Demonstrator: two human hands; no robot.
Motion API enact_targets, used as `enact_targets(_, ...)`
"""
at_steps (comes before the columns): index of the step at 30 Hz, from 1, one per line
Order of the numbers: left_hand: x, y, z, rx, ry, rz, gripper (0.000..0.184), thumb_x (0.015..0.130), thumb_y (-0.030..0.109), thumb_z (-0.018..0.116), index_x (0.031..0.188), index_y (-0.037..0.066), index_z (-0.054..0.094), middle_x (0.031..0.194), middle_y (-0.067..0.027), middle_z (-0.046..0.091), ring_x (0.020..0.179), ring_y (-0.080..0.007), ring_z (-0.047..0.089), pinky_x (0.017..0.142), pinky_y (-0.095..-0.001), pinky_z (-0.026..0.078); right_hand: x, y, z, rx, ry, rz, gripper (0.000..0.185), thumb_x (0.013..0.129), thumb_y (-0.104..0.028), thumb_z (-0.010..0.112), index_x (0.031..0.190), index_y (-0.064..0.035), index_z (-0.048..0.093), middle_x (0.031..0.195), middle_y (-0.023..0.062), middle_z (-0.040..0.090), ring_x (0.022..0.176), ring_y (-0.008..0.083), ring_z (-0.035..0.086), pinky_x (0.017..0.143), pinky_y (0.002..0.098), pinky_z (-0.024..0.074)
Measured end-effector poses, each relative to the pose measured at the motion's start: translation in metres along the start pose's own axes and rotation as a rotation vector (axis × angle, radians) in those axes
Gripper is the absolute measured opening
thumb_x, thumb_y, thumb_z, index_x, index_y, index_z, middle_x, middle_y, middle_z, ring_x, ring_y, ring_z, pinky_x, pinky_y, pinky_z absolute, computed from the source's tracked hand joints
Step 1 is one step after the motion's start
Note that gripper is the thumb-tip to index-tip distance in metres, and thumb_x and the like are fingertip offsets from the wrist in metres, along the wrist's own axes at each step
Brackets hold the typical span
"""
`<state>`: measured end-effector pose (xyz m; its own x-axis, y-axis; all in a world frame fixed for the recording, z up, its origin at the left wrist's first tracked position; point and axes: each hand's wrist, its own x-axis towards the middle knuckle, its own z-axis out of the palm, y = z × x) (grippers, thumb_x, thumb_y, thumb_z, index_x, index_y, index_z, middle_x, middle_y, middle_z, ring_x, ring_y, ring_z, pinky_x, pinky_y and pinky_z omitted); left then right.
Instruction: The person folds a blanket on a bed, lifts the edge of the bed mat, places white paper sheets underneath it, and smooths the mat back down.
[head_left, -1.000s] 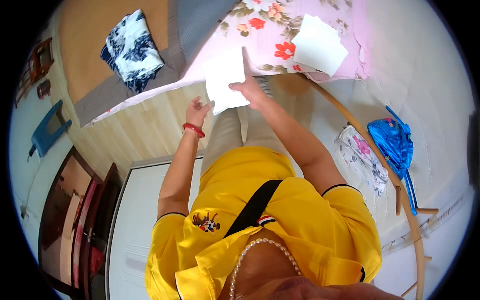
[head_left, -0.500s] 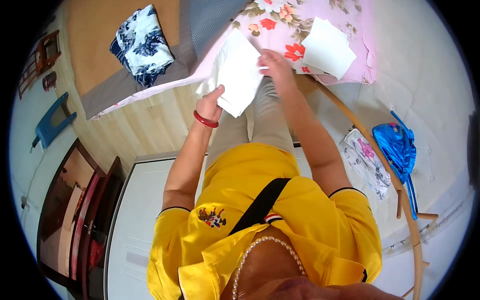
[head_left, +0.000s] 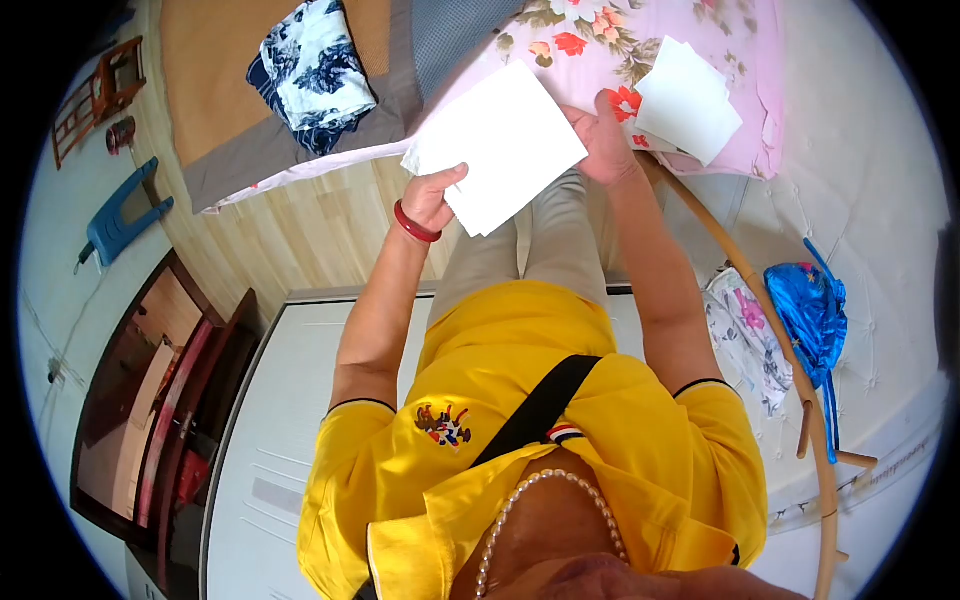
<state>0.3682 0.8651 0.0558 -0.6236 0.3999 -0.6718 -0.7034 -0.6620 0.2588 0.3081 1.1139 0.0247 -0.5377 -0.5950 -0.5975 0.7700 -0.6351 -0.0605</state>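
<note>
A small stack of white paper sheets (head_left: 510, 150) is held in front of my legs, tilted in the air. My left hand (head_left: 432, 198), with a red bangle at the wrist, pinches its lower left edge, thumb on top and fingers hidden beneath. At the right edge of the sheets is my right hand (head_left: 603, 145). Its thumb stands apart from the paper, and its fingertips are close to or partly behind the edge; contact is hard to make out. More white sheets (head_left: 688, 105) lie fanned on the pink floral bedding (head_left: 765, 120) to the right.
Folded blue-and-white patterned fabric (head_left: 315, 75) rests on the brown mat (head_left: 210, 100). At right, a wooden pole stand (head_left: 715, 225) has a blue bag (head_left: 805, 310) and a floral cloth bag (head_left: 750, 330) beside it. A blue plastic stool (head_left: 115, 220) is at far left.
The paper stack has turned to show its broad face more fully. My right hand has shifted right along with its edge, its thumb now apart. The whole view has shifted slightly.
</note>
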Motion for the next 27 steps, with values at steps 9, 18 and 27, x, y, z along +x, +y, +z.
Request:
enact_targets(9,0.027,-0.021,-0.028,0.19,0.326,0.077,0.043,0.08,0.005,0.054,0.119,-0.003,0.04,0.114,-0.011,0.05,0.104,-0.0229,0.05,0.089,-0.0342,0.041,0.002,-0.007,-0.024,-0.856,0.253,-0.13,0.029,0.076,-0.011,0.056,0.1,0.0045,0.057,0.088,0.0055,0.061,0.078,0.0113,0.054,0.074,0.025,0.0409)
enact_targets(18,0.107,-0.062,-0.006,0.17,0.399,-0.106,0.038,0.078,0.012,0.06,0.111,0.0,0.046,0.102,-0.0096,0.057,0.086,-0.0206,0.059,0.069,-0.0327,0.052,0.023,-0.107,-0.042,-1.743,0.364,-0.254,0.029,0.074,-0.022,0.055,0.094,-0.0014,0.06,0.085,0.0189,0.06,0.079,0.0291,0.058,0.073,0.0345,0.0435)
enact_targets(27,0.244,-0.088,0.05,-0.023,0.349,-0.153,0.025,0.082,0.011,0.055,0.102,-0.002,0.048,0.09,-0.0122,0.058,0.077,-0.0232,0.06,0.073,-0.0342,0.052,0.101,-0.253,-0.073,-2.241,0.349,-0.342,0.024,0.073,-0.02,0.055,0.093,-0.0094,0.062,0.086,0.017,0.061,0.083,0.0315,0.057,0.075,0.038,0.0439)
